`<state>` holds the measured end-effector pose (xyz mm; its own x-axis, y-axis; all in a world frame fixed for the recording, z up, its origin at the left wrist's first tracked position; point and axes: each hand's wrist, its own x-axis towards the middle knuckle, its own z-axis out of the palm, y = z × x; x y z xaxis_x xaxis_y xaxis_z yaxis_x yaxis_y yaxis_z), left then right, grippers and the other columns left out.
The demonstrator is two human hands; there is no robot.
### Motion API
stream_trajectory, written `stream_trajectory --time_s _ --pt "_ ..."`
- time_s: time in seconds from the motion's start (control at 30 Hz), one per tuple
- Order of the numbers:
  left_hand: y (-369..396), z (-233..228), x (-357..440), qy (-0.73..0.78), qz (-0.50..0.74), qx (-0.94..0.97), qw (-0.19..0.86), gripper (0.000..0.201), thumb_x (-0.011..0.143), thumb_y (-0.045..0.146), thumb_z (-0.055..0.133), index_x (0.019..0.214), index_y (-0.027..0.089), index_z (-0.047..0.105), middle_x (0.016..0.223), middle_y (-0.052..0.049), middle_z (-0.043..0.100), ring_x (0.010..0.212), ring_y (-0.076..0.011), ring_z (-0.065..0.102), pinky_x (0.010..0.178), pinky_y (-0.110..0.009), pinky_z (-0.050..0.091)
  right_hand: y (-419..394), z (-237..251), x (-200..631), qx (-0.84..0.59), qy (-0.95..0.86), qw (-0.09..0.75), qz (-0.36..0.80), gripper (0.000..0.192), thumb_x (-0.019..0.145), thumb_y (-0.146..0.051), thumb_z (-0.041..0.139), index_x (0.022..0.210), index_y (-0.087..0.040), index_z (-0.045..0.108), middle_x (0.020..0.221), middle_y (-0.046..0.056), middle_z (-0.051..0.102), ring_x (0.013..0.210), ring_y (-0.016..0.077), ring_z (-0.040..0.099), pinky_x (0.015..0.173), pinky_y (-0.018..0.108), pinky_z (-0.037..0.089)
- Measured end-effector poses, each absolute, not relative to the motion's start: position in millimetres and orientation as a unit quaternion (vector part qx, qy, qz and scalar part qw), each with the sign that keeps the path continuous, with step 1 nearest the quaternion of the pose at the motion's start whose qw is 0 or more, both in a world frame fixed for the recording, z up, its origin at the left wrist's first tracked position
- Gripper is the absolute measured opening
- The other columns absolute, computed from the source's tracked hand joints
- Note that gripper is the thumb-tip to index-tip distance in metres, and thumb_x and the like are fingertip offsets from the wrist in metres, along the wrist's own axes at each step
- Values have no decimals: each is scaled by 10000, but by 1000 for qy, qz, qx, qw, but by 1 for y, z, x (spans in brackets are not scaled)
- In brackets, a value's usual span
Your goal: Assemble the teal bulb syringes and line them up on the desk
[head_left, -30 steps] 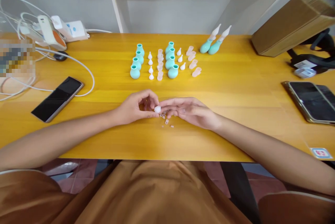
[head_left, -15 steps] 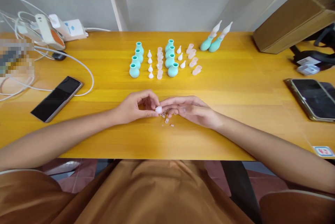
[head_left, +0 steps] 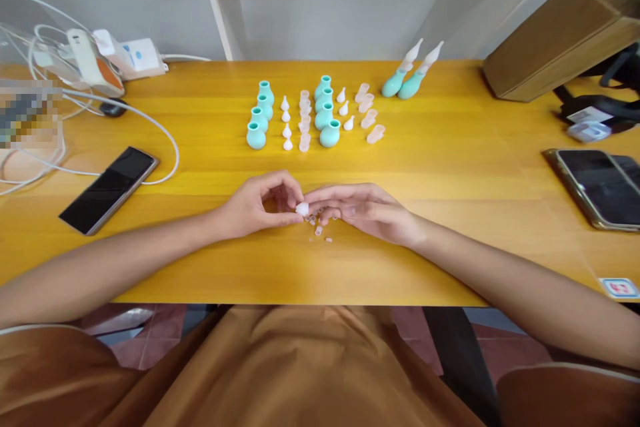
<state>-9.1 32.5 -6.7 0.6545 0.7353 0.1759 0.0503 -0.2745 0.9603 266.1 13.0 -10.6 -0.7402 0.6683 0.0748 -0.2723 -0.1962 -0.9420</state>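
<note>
Low over the middle of the desk, my left hand [head_left: 260,204] pinches a small white nozzle tip [head_left: 302,209] between thumb and fingers. My right hand [head_left: 367,212] meets it from the other side, fingers stretched out and the index fingertip at the nozzle tip's wide end. Whether a tiny part sits under that fingertip, I cannot tell. Beneath the right fingers lie several tiny clear rings and bits [head_left: 319,231], partly hidden. Farther back stand rows of mint-green bulbs [head_left: 256,136], white nozzle tips [head_left: 287,130] and translucent pinkish connectors [head_left: 305,142].
Two assembled green bulbs with white tips [head_left: 412,84] lean at the back. On the left are a phone [head_left: 109,190], white cables and chargers [head_left: 143,57]. To the right sit a cardboard box [head_left: 545,47], another phone [head_left: 597,187] and a black strap [head_left: 600,110].
Almost nothing differs. Both hands keep their place around the white nozzle tip, and the rows behind stay as they were.
</note>
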Motion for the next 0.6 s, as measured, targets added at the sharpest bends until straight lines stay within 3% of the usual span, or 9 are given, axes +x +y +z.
stream_trajectory --time_s 0.37,0.6 --pt "32 -9 -11 277 321 740 522 250 899 301 900 1013 193 705 926 -9 690 821 -120 639 758 -247 518 13 -12 267 -177 -560 311 747 419 1016 -379 728 1405 -229 780 1425 127 770 1289 274 728 1054 394 581" --pt "32 -8 -9 296 334 711 543 393 844 390 947 1044 192 672 953 -14 686 804 -127 646 740 -260 541 13 -5 271 -206 -636 325 669 400 1068 -379 683 1439 -248 751 1477 131 729 1330 286 703 1077 428 594"
